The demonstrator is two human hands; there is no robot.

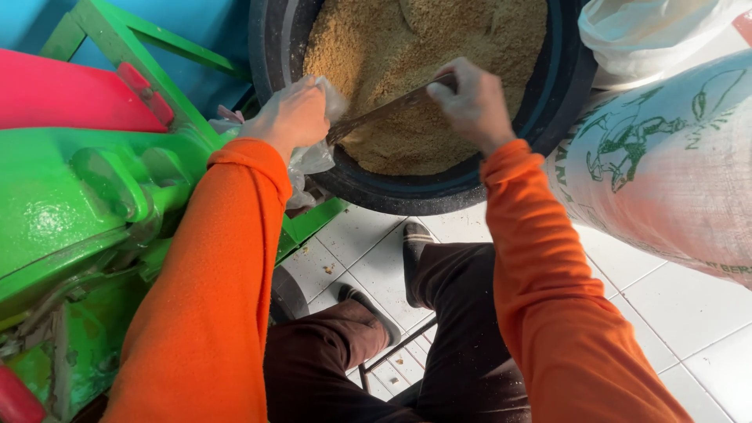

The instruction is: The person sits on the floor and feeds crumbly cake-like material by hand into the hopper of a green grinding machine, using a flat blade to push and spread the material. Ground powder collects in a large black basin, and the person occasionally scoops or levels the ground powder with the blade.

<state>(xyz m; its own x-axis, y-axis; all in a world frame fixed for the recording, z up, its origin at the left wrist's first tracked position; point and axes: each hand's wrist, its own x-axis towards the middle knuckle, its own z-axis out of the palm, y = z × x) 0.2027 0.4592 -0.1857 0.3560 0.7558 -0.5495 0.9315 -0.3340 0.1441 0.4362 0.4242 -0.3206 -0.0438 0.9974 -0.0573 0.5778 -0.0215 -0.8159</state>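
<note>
Partly hidden: scoop [376, 117] in right hand [470, 102]

One head-worn camera looks steeply down from close above, past orange sleeves and knees to the tub [548, 117] ahead.

The tub [548, 117] is dark, smooth plastic, and the meal [423, 47] in it looks dry, grainy and rough. The left hand [291, 116] grips a thin, clear, crinkly plastic bag [312, 159]. The machine [70, 204] is shiny green painted metal. The sack [674, 172] is woven and matt. The floor [681, 313] has smooth, glossy white tiles.
</note>
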